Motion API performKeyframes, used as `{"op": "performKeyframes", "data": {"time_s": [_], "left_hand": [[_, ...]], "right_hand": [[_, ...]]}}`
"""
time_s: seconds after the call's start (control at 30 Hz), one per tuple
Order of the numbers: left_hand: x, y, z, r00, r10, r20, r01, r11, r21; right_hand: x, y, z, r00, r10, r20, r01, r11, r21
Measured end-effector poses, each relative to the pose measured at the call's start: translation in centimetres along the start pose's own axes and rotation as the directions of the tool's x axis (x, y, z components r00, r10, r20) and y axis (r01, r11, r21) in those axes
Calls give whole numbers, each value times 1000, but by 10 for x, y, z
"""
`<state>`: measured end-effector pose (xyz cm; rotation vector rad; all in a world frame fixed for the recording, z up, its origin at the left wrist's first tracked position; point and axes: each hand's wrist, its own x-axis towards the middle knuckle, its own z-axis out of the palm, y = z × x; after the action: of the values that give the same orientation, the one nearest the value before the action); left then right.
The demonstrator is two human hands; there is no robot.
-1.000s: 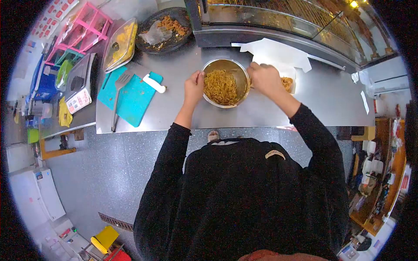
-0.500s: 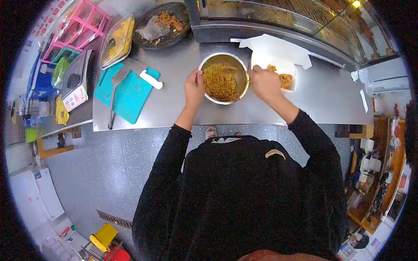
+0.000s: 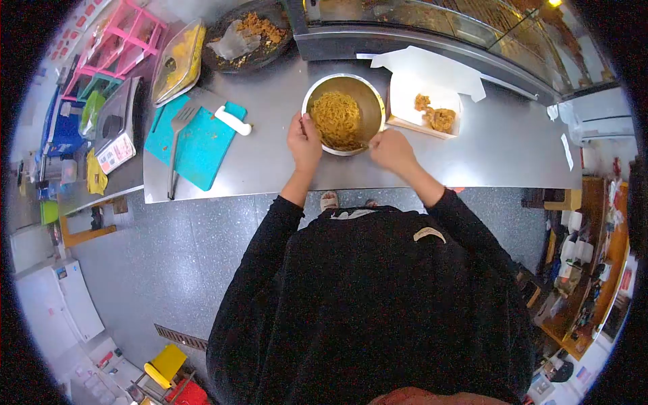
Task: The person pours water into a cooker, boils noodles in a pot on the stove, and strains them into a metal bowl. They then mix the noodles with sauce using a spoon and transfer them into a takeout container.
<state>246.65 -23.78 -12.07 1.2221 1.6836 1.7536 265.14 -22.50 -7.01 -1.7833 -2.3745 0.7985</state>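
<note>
A round metal bowl of instant-style noodles stands on the steel counter. My left hand grips its left rim, thumb over the edge. At the lower right rim my right hand is closed in a fist around a slim utensil that reaches into the bowl; its kind is hidden by the fingers and blur. Just right of the bowl, an open white takeaway box contains pieces of fried food.
Left on the counter lie a turquoise cutting board, a slotted spatula and a white-handled blade. Behind are a lidded container and a dark pan with crumbs. A glass display case borders the back.
My right hand has moved down and left along the bowl's right rim. The noodles have shifted within the bowl, which sits slightly further back and left. My left hand keeps its grip.
</note>
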Motion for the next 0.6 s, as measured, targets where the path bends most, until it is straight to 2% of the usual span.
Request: {"op": "performKeyframes", "data": {"time_s": [0.03,0.07,0.1,0.13,0.2,0.23,0.3,0.37,0.43,0.5,0.6], "left_hand": [[2,1,-4,998,-57,41,55,997,46],[4,2,-7,990,-116,78,108,990,94],[6,4,-5,991,-113,77,106,990,93],[7,5,-4,994,-93,56,91,995,35],[8,1,-5,996,-80,32,81,997,-19],[10,-4,-5,997,-80,24,80,997,-22],[12,-8,-6,997,-76,24,77,997,-25],[11,-6,-8,995,-78,64,84,990,-109],[11,-18,-13,991,-97,91,103,993,-59],[10,-23,-14,985,-116,126,118,993,-10],[11,-18,-11,984,-129,121,136,989,-53]], "right_hand": [[6,6,-4,1000,3,-3,-3,1000,1],[10,11,-7,1000,7,-3,-7,994,112],[13,13,-10,1000,7,-2,-6,975,221],[9,5,-18,1000,1,-2,-1,976,219],[-5,-7,-34,948,-235,-216,199,964,-176],[-4,-7,-36,948,-234,-214,199,965,-174],[-2,-8,-44,871,-412,-269,300,878,-373],[-13,-18,-52,879,-374,-295,272,903,-333],[-19,-29,-55,890,-328,-317,242,928,-282],[-21,-37,-53,977,-160,-140,142,982,-128],[-19,-45,-38,994,-47,-94,44,998,-36]]}}
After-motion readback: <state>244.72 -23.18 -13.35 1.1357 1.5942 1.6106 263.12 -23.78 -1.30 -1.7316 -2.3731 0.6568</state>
